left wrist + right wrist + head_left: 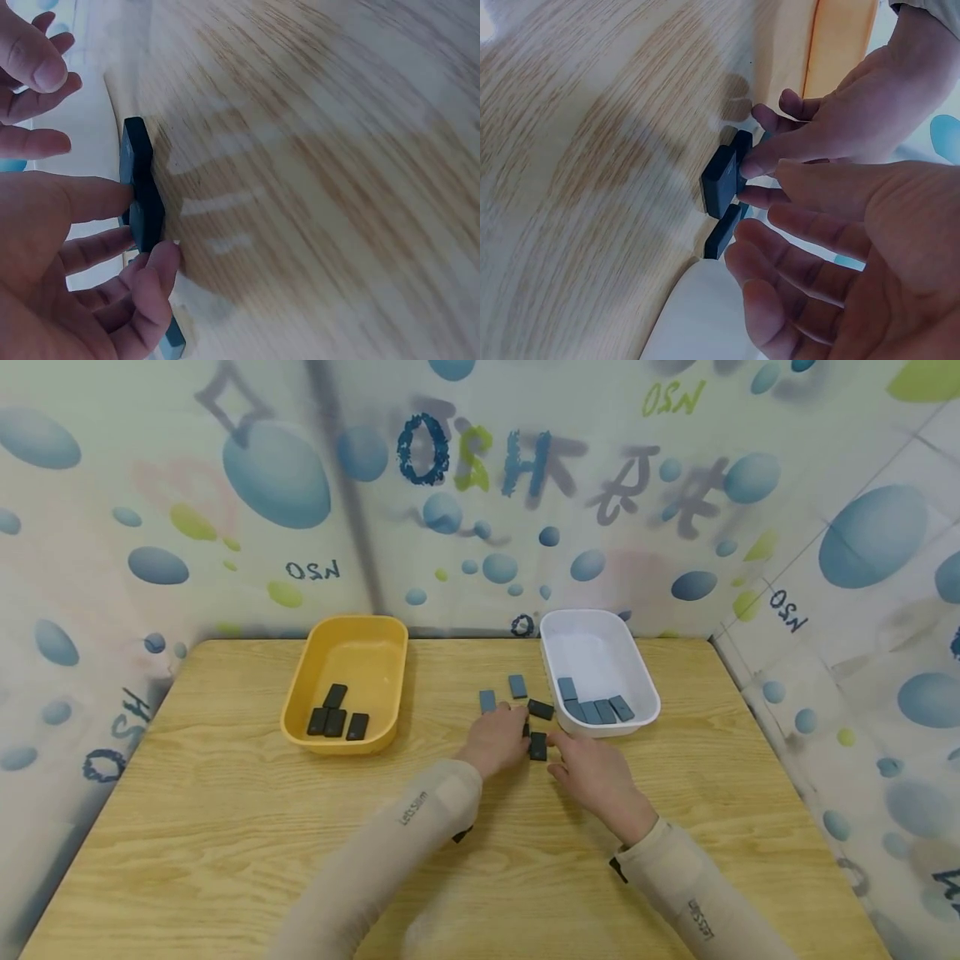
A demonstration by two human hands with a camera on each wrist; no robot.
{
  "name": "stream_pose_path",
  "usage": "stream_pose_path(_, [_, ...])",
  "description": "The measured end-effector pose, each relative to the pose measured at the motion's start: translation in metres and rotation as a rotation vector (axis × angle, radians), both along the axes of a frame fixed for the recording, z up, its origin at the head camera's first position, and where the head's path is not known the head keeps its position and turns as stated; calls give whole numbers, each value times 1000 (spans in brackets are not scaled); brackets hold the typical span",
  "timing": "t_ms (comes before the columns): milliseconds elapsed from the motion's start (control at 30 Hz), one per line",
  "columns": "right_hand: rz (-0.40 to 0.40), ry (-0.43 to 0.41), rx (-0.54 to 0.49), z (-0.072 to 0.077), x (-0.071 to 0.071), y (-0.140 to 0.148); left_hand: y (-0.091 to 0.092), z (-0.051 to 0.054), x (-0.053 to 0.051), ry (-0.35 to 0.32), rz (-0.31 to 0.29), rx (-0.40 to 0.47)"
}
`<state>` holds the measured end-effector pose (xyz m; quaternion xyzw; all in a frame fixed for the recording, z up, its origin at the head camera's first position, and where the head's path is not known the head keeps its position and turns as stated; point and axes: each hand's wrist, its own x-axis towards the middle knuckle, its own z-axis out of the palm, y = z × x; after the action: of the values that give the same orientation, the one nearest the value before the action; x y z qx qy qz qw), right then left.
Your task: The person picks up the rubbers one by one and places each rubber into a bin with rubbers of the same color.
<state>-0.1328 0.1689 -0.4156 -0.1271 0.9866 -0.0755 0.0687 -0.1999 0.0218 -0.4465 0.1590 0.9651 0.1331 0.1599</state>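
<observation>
My left hand (495, 739) pinches a small black tile (148, 214) between thumb and fingers, low over the wooden table. Close beside it lies another black tile (537, 746), and a third black tile (541, 709) is by the white tray's corner. My right hand (597, 774) hovers just right of these, its fingers loosely bent and holding nothing; in the right wrist view its palm (922, 217) faces the tiles. Beyond the left hand are two blue-grey tiles, one partly by the fingers (487, 701) and one farther back (517, 686).
A yellow tray (295, 697) at the left holds several black tiles (335, 722). The white tray (647, 681) at the right holds several blue-grey tiles (590, 712). Both stand near the back of the wooden table (225, 827), close to a patterned wall covering (480, 552).
</observation>
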Motion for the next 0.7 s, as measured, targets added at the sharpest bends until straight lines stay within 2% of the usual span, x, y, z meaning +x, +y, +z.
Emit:
stream_pose_path(300, [6, 16, -13, -2, 2, 0, 11, -1, 2, 2, 7, -17])
stream_pose_path(700, [6, 10, -10, -3, 1, 1, 10, -3, 3, 46, 11, -12])
